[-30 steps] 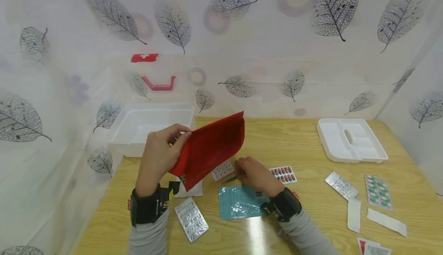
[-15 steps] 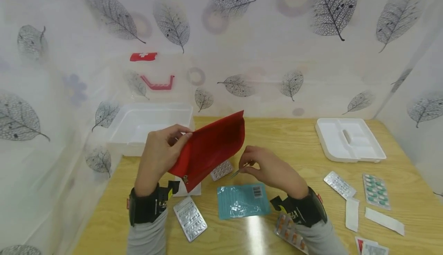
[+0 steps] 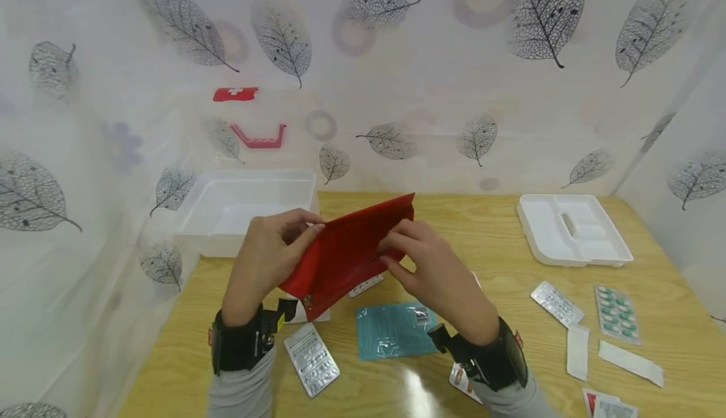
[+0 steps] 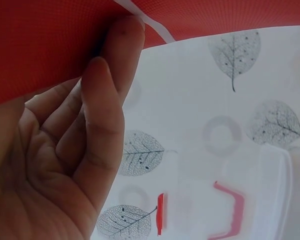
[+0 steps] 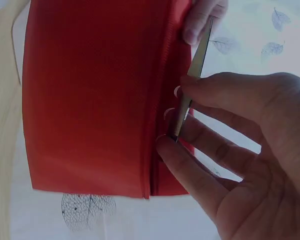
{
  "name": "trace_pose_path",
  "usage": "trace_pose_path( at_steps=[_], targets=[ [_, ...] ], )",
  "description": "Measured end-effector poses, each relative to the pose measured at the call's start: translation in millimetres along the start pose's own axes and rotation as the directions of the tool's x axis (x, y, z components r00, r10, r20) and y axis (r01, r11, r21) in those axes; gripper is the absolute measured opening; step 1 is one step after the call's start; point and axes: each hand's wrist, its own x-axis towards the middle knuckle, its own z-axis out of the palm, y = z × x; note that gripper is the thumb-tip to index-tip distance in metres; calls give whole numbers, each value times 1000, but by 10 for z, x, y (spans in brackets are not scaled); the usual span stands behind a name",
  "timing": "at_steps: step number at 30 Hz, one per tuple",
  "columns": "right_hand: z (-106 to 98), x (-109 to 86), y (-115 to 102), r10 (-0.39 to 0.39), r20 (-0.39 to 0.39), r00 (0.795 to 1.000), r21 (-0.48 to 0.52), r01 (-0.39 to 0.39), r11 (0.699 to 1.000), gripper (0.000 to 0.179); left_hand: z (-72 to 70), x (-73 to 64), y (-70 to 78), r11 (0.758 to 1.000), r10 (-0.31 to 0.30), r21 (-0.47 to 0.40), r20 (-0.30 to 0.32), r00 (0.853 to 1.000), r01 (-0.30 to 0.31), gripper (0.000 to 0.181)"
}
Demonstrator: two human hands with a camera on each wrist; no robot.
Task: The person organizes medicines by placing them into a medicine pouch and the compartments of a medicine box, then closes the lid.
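My left hand [image 3: 269, 251] pinches the upper left edge of a red zippered pouch [image 3: 348, 248], holding it tilted above the table. In the left wrist view its fingers [image 4: 102, 120] lie against the red fabric. My right hand [image 3: 433, 273] is at the pouch's right part, with fingertips at the opening. Between its thumb and fingers it pinches slim metal tweezers [image 5: 199, 60], which lie along the zipped opening in the right wrist view. The head view hides the tweezers behind the hand. Under the pouch, a small blister pack [image 3: 365, 285] shows partly.
Below the hands lie a teal packet [image 3: 391, 333] and a silver blister pack [image 3: 312, 360]. An orange-capsule blister pack [image 3: 462, 380] is partly under the right forearm. A white box [image 3: 210, 244] stands back left, a divided white tray [image 3: 550, 254] back right. Several packs and strips lie right.
My right hand has lifted the tweezers from the table and brought them up to the pouch's opening. The left hand and the pouch have shifted slightly right.
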Motion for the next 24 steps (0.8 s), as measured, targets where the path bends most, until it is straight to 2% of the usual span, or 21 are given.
trace_pose_path(
  at_steps=[6,11,17,24],
  targets=[
    [104,69,-13,48,116,992,-51,-42,998,16,13,-7,16,1000,-3,13,5,1000,3,15],
    [132,68,14,37,182,983,-70,-24,997,13,-2,-7,15,999,-2,36,-10,1000,2,14],
    [141,66,23,32,222,974,-50,-21,999,10,-16,12,15,1000,2,31,-3,1000,-2,14],
    [146,55,22,22,232,972,-40,-13,999,9,-5,16,4,999,15,29,-11,1000,-14,13]
  ],
)
